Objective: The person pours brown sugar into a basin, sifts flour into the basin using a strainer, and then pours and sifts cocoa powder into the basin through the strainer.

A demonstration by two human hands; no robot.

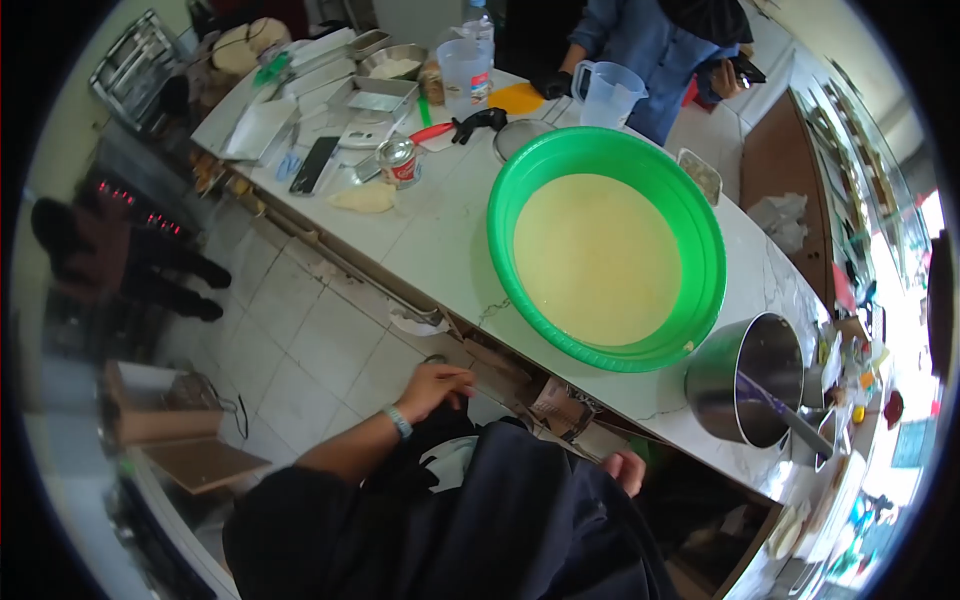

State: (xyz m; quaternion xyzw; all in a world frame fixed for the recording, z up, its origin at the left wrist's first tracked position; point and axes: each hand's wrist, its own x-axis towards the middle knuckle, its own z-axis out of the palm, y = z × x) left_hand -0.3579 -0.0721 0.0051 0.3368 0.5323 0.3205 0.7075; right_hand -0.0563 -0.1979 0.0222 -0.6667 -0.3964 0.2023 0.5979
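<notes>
My left hand [437,388], with a watch at the wrist, hangs in front of the counter's edge, fingers loosely curled; whether anything is in them is unclear. Low beside my dark clothing is my right hand [626,471], partly hidden, its fingers bent. Neither hand touches the counter [420,240]. On it stands a large green basin [507,265] holding a pale yellow liquid [598,260]. A steel pot [712,385] with a spatula [785,410] inside is to the basin's right.
Across the counter stands a person [640,50] in blue, one gloved hand near a clear jug [609,95]. A can [399,162], a phone [315,165], metal pans [372,102] and another jug [464,75] are at the left. An open drawer [565,410] lies below the edge.
</notes>
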